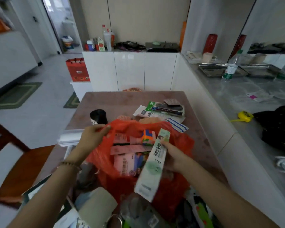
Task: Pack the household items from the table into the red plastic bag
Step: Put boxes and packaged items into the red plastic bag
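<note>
On the brown table [122,102] we see the red plastic bag [169,193] open, our right hand [173,157] gripping a long green-and-white carton [153,163] tilted over its mouth, our left hand [92,137] pinching its rim, and a colourful puzzle cube [148,137] inside.

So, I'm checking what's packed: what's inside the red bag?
A colourful cube, a pink packet and pink strips show in the red bag. The green-white box in the right hand covers part of the opening; anything beneath the packet is hidden.
</note>
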`<state>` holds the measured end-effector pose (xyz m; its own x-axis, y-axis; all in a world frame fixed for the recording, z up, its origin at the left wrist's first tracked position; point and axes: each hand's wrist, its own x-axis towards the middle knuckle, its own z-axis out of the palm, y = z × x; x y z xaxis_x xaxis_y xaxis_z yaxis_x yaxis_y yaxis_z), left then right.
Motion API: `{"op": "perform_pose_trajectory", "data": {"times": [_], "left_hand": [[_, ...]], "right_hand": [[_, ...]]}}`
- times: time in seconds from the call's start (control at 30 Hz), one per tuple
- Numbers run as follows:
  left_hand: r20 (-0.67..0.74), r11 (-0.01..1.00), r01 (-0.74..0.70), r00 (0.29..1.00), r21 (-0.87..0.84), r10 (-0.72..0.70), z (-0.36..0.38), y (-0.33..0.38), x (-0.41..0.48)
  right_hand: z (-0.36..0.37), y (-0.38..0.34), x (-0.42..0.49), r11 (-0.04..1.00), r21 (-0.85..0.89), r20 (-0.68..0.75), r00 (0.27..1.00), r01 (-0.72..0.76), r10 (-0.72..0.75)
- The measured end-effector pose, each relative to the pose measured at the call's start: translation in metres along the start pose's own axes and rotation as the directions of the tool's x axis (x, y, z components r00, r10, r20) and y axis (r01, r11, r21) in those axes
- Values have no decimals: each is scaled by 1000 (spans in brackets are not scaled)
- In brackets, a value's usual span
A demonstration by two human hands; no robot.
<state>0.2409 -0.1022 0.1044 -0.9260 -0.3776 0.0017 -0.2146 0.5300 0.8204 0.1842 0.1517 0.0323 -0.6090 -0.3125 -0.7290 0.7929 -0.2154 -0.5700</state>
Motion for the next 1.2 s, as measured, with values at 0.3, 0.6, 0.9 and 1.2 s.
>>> {"op": "perform_pose_trajectory", "data": {"times": [0.3, 0.6, 0.9, 1.2], "left_hand": [[86, 996, -9, 996, -85, 16, -29, 0, -18], [163, 996, -60, 984, -71, 71, -54, -22, -46], [145, 975, -18, 989, 220, -15, -102, -151, -101], [136, 939, 124, 975, 322, -176, -109, -213, -130]], "right_hand": [[49, 37, 20, 938, 322, -61, 992, 128, -115], [70, 64, -25, 905, -263, 50, 941, 335, -334], [87, 166, -59, 548, -659, 195, 821, 515, -537], [150, 215, -60, 168, -875, 291, 770, 454, -568]]}}
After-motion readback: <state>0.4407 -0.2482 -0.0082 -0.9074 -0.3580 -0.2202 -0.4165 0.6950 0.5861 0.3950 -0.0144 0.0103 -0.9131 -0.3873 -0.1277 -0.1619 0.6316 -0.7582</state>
